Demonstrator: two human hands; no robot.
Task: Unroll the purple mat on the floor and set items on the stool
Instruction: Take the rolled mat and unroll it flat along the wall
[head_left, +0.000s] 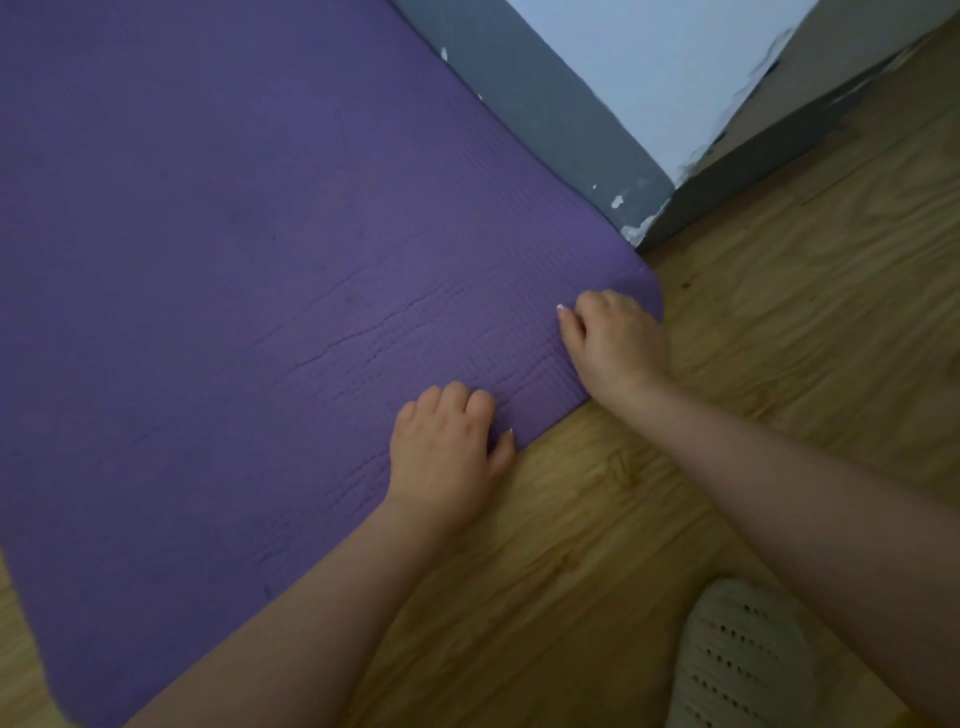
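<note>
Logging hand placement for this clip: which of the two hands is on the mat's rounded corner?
The right hand: it sits on the purple mat's rounded corner beside the grey baseboard. The left hand rests farther along the near edge.

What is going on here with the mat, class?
A person is kneeling or bending over a purple mat that lies flat on a wooden floor, next to a grey skirting board. The left hand and right hand both press on the mat's near edge by its rounded corner. A pale perforated slipper shows at lower right. No stool is in view.
</note>
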